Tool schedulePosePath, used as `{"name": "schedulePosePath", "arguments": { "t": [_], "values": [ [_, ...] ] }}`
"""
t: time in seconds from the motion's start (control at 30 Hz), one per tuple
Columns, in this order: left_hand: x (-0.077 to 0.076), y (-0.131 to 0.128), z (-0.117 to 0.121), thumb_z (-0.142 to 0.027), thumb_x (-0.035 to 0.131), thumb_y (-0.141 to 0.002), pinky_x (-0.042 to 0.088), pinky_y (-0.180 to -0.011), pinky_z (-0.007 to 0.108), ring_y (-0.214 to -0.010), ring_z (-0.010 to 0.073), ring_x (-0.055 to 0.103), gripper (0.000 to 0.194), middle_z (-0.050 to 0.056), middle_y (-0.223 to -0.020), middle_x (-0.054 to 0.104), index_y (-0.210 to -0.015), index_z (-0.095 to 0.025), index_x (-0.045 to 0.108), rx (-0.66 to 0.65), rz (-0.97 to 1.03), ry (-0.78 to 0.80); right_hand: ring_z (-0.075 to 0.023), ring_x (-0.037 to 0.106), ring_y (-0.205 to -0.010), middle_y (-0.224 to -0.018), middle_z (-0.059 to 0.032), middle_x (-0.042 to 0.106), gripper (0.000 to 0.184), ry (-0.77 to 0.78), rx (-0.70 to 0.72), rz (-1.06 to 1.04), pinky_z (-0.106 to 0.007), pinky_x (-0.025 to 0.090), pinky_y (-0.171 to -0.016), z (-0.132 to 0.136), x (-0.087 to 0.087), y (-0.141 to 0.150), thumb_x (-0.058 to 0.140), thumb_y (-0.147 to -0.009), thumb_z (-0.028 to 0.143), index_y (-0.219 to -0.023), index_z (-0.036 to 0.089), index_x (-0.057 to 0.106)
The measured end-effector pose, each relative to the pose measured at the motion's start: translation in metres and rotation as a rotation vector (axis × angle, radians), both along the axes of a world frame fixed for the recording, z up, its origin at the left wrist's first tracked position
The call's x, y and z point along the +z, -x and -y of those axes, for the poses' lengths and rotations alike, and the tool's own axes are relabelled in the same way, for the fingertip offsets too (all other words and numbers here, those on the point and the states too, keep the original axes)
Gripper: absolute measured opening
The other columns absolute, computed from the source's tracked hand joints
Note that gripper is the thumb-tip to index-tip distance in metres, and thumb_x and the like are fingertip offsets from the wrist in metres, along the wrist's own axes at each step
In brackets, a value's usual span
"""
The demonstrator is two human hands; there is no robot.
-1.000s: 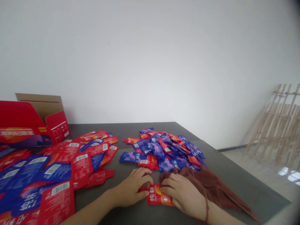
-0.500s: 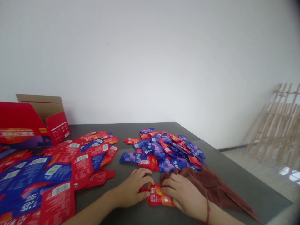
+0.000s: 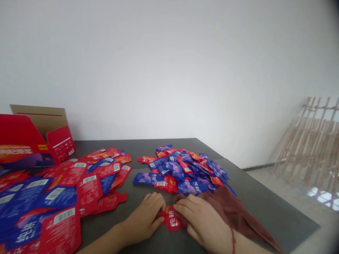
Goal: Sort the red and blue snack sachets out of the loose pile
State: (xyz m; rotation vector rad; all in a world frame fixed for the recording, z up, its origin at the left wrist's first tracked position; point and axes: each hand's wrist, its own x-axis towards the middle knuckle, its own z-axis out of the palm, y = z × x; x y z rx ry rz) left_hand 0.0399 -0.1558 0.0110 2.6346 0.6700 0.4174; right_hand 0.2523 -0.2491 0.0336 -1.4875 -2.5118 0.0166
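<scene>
A red and orange pouch (image 3: 173, 219) with white characters lies flat on the dark table in front of me. Its narrow neck, at the left end, is pinched between the thumb and fingers of my left hand (image 3: 148, 217). My right hand (image 3: 202, 218) grips a brown cloth (image 3: 230, 208) and presses it over the pouch's right part, which is hidden. The rest of the cloth trails to the right under my wrist. Just beyond both hands is a pile of small red and blue pouches (image 3: 182, 169).
Larger overlapping red and blue pouches (image 3: 90, 192) spread over the left of the table (image 3: 124, 148). An open red carton (image 3: 25, 141) stands at the back left, near a white wall (image 3: 169, 70). Wooden racks (image 3: 312, 137) lean at the far right, past the table's edge.
My right hand has slid left along the pouch with the cloth, covering more of it. My left hand keeps the neck end. The whole view has shifted slightly.
</scene>
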Motion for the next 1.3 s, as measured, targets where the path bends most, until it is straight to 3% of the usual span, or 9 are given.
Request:
{"name": "schedulePosePath", "arguments": {
  "t": [0.13, 0.27, 0.4, 0.53, 0.73, 0.87, 1.07, 1.17, 1.3],
  "values": [
    [-0.006, -0.003, 0.002, -0.012, 0.046, -0.084, 0.033, -0.081, 0.034, -0.087, 0.0206, 0.042, 0.010, 0.001, -0.092, 0.050, -0.085, -0.021, 0.044, 0.018, -0.031, -0.079, -0.0242, 0.048, -0.108, -0.125, -0.0074, 0.057, 0.047, 0.068, -0.004, 0.006, -0.036, 0.039, -0.096, 0.005, -0.017, 0.030, 0.050, -0.080, 0.019, -0.127, 0.016, 0.052],
    [-0.002, -0.001, 0.003, -0.013, 0.044, -0.084, 0.033, -0.080, 0.033, -0.087, 0.0203, 0.042, 0.009, 0.001, -0.092, 0.050, -0.083, -0.021, 0.042, -0.001, -0.041, -0.077, -0.0218, 0.045, -0.114, -0.130, -0.0022, 0.053, 0.055, 0.101, -0.032, -0.066, -0.035, 0.033, -0.103, 0.014, -0.017, 0.005, 0.049, -0.075, 0.013, -0.128, 0.023, 0.053],
    [0.004, 0.000, 0.002, -0.009, 0.043, -0.080, 0.033, -0.084, 0.033, -0.090, 0.0205, 0.045, 0.018, 0.001, -0.097, 0.051, -0.092, -0.022, 0.044, -0.020, -0.024, -0.037, -0.0217, 0.043, -0.119, -0.132, -0.0042, 0.053, 0.058, 0.087, -0.112, -0.076, -0.037, 0.027, -0.109, 0.027, -0.012, -0.028, 0.046, -0.072, 0.010, -0.129, 0.021, 0.053],
    [0.004, -0.002, 0.000, -0.008, 0.042, -0.080, 0.034, -0.087, 0.035, -0.094, 0.0219, 0.047, 0.024, 0.002, -0.100, 0.053, -0.098, -0.023, 0.046, -0.028, -0.024, -0.049, -0.0224, 0.046, -0.115, -0.126, -0.0060, 0.056, 0.052, 0.048, -0.157, -0.095, -0.037, 0.032, -0.106, 0.022, -0.016, -0.021, 0.046, -0.074, 0.012, -0.125, 0.019, 0.055],
    [0.000, -0.002, 0.003, -0.007, 0.040, -0.082, 0.032, -0.094, 0.039, -0.101, 0.0237, 0.051, 0.040, 0.006, -0.113, 0.056, -0.119, -0.022, 0.042, -0.054, -0.030, -0.098, -0.0226, 0.045, -0.110, -0.122, -0.0052, 0.058, 0.046, 0.054, 0.005, -0.090, -0.036, 0.035, -0.101, -0.005, -0.015, 0.013, 0.048, -0.076, 0.015, -0.121, 0.019, 0.055],
    [-0.006, 0.000, 0.001, -0.005, 0.041, -0.078, 0.029, -0.099, 0.042, -0.110, 0.0250, 0.050, 0.052, 0.008, -0.124, 0.054, -0.128, -0.022, 0.038, -0.043, -0.053, -0.103, -0.0211, 0.045, -0.110, -0.124, -0.0032, 0.057, 0.055, 0.068, 0.079, -0.108, -0.035, 0.035, -0.101, -0.006, -0.013, -0.003, 0.048, -0.070, 0.011, -0.124, 0.020, 0.053],
    [-0.007, -0.002, -0.001, -0.004, 0.043, -0.074, 0.032, -0.100, 0.042, -0.106, 0.0231, 0.052, 0.066, 0.005, -0.112, 0.059, -0.136, -0.022, 0.030, 0.010, -0.037, -0.057, -0.0216, 0.049, -0.108, -0.118, -0.0083, 0.057, 0.049, 0.043, -0.158, -0.099, -0.035, 0.039, -0.098, 0.004, -0.009, -0.035, 0.047, -0.072, 0.007, -0.118, 0.017, 0.055],
    [-0.007, -0.003, -0.003, -0.002, 0.043, -0.071, 0.033, -0.101, 0.043, -0.107, 0.0219, 0.052, 0.072, 0.004, -0.113, 0.058, -0.138, -0.025, 0.027, 0.013, -0.013, -0.025, -0.0230, 0.053, -0.099, -0.103, -0.0086, 0.060, 0.031, 0.056, -0.203, -0.029, -0.035, 0.043, -0.088, -0.006, -0.004, -0.017, 0.048, -0.077, 0.010, -0.105, 0.016, 0.060],
    [-0.016, -0.001, -0.007, -0.004, 0.043, -0.069, 0.028, -0.109, 0.047, -0.128, 0.0241, 0.037, 0.080, 0.008, -0.139, 0.042, -0.143, -0.025, 0.019, 0.023, 0.041, -0.028, -0.0244, 0.052, -0.097, -0.099, -0.0101, 0.060, 0.020, 0.028, -0.084, 0.066, -0.037, 0.042, -0.090, -0.027, -0.010, 0.030, 0.051, -0.080, 0.017, -0.097, 0.014, 0.061]
  ]
}}
